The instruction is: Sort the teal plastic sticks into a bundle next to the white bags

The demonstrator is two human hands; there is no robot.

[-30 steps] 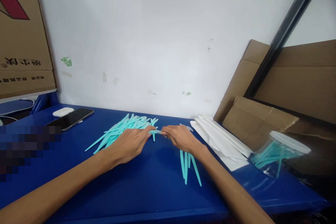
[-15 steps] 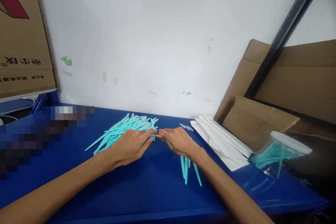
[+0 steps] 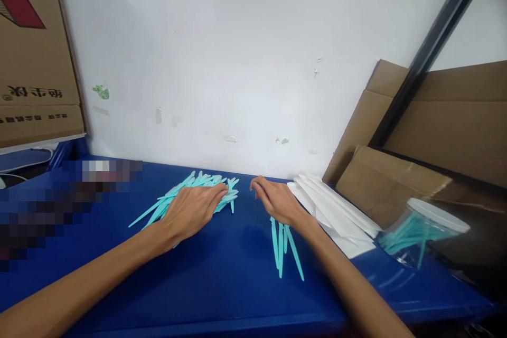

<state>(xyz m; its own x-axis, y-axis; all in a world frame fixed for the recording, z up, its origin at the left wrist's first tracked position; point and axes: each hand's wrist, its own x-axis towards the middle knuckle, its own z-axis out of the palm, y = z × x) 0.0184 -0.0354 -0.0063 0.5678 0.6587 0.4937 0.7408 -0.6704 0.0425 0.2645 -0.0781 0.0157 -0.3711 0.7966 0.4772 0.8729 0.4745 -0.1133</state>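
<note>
My left hand (image 3: 194,208) is closed over the front right of a heap of turquoise tapered sticks (image 3: 168,198) with pale ends. Its thumb and fingers are pinched; a turquoise tip peeks out below the wrist, apparently from a stick in this hand, mostly hidden by the palm. A short gap separates it from my right hand (image 3: 275,200), whose fingers are curled together. Whatever the right fingers hold, if anything, is too small to make out. Beneath that hand, several turquoise sticks (image 3: 280,253) lie fanned on the blue table (image 3: 222,285), their upper ends covered.
White paper sleeves (image 3: 332,216) are stacked right of my right hand. A clear jar (image 3: 415,237) with a white lid holds more turquoise sticks. Cardboard (image 3: 396,174) leans at the right, a printed carton (image 3: 35,63) stands left, and a white wall (image 3: 237,63) rises behind.
My hands were together at a small turquoise piece between their fingertips. They have drawn apart, the left towards the heap, the right up and rightward, now covering small clear pieces on the table.
</note>
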